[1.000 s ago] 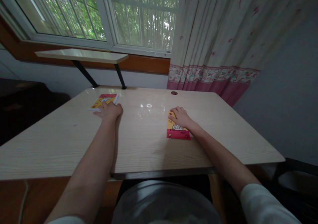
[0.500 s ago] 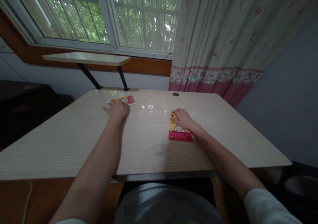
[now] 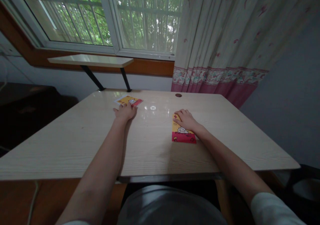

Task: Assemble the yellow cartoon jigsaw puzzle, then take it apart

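Observation:
Two red and yellow paper envelopes with a white cartoon animal lie on the table. My left hand is at the near edge of the far-left envelope, fingers spread, the fingertips touching or just over it. That envelope lies at a slant, with a white edge showing on its left side. Over on the right, my right hand rests palm down on the upper part of the other envelope, fingers extended and a little bent. This hand covers the envelope's upper right part.
The pale wooden table has a round cable hole near its back edge. A small raised shelf on black legs stands at the back left. Behind are a barred window and a flowered curtain.
My left hand has slid right and slightly nearer, uncovering more of the far-left envelope, which has turned and shifted right. My right hand stays on its envelope. The view has shifted slightly.

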`<state>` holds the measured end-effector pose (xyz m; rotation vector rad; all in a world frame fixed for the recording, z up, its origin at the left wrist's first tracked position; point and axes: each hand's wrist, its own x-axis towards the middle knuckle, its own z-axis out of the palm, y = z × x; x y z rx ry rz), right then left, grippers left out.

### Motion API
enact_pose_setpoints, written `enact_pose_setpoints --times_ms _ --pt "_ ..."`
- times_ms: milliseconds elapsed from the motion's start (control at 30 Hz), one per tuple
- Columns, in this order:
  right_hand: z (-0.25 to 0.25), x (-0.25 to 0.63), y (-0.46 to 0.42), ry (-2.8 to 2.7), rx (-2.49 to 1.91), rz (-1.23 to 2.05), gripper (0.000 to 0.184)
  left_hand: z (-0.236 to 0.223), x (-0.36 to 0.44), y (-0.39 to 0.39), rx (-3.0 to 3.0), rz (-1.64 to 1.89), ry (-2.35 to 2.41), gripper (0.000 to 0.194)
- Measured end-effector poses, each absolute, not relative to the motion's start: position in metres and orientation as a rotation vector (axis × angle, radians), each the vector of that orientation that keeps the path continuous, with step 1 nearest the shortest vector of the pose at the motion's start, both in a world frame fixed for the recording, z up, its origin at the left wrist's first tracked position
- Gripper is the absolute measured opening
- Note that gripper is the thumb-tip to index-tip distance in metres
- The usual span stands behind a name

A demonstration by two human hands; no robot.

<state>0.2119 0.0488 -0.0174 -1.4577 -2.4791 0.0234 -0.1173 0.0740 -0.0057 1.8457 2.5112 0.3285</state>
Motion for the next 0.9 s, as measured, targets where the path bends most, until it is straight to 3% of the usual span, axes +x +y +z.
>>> enact_pose_setpoints --times_ms 300,633,900 --pt "-0.018 0.210 0.050 -2.491 -1.444 -0.003 0.045 -0.009 -0.102 0.070 2.123 0.322 2.482 0.057" --pt "-0.018 0.213 0.050 -2.491 -1.448 0.012 0.046 -0.015 -0.137 0.071 1.577 0.493 2.765 0.062" --pt "-0.016 0.212 0.049 -2.496 -1.469 0.036 0.046 -0.023 -0.151 0.076 1.523 0.527 2.779 0.066"
